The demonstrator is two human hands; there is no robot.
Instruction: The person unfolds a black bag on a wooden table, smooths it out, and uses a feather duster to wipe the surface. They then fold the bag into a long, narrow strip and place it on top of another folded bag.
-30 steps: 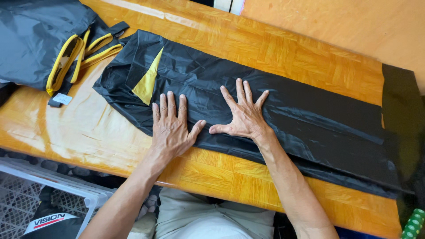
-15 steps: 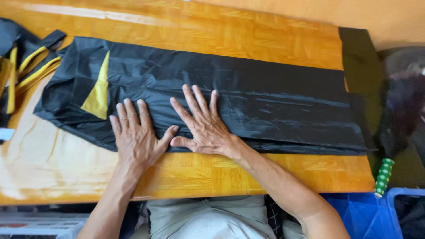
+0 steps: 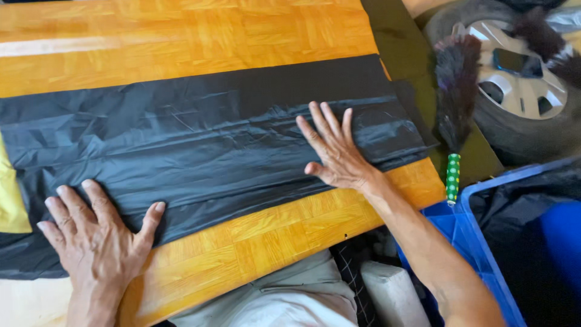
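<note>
Across the wooden worktop [image 3: 181, 36] a long black garment of thin, shiny fabric [image 3: 200, 139] lies stretched out flat, running from the left edge almost to the right end, nearer the front edge than the back. It looks folded lengthwise into a narrow band, with creases running along it, and a patch of yellow [image 3: 12, 194] shows at the far left.

Both hands are open and flat, palms down, gripping nothing. The left hand [image 3: 100, 242] presses on the front edge of the fabric towards the left, fingers spread, thumb out to the side, the heel of the palm on bare wood. The right hand [image 3: 336, 154] lies well apart from it, further along towards the right end, fingers fanned and pointing at the back edge. Set wide like this, the two palms pin the slippery cloth at two places at once, so the fold stays put and the wrinkles between them are held flat rather than bunching.

Off the right end of the worktop a feather duster [image 3: 455, 103] with a green spotted handle leans against a car wheel [image 3: 520, 85] on the floor. Just beside it, by the front right corner, stands a blue plastic crate [image 3: 466, 242] holding something dark. A pale block [image 3: 393, 290] sits below the front edge.
</note>
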